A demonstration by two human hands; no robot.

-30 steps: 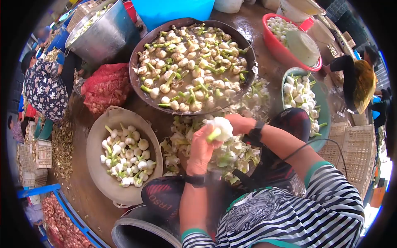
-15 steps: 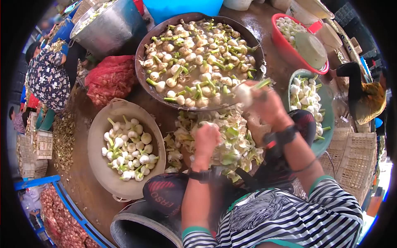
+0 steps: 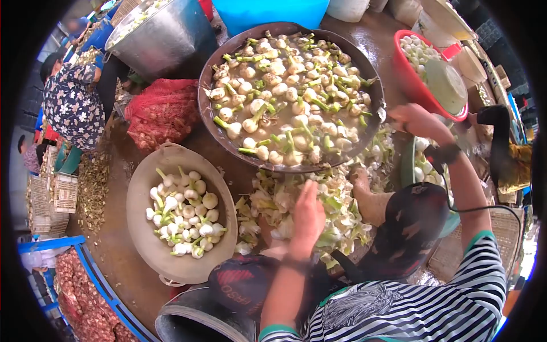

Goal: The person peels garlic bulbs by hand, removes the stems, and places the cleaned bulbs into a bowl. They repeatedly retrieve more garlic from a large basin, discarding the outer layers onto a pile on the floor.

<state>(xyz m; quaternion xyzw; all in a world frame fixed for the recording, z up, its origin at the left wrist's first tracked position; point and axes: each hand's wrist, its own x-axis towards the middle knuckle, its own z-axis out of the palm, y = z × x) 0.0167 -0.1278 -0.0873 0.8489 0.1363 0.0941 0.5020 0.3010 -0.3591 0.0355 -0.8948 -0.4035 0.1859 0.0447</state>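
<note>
My left hand is over a heap of pale peelings, its fingers stretched and nothing visible in them. My right hand is raised at the right, between the big round pan and the green basin; it is blurred, and what its fingers hold, if anything, does not show. Untrimmed bulbs with green stems lie in murky water in the pan. Clean white bulbs fill part of the grey bowl at the left. More white bulbs are in the green basin.
A red basin with bulbs stands at the upper right. A red net sack, a metal pot and a blue tub are beyond. One person sits at the left; another is at the right edge.
The bulb held at first between both hands is no longer seen there. My right hand has swung out to the right. My left hand has stayed over the peelings and its fingers have straightened.
</note>
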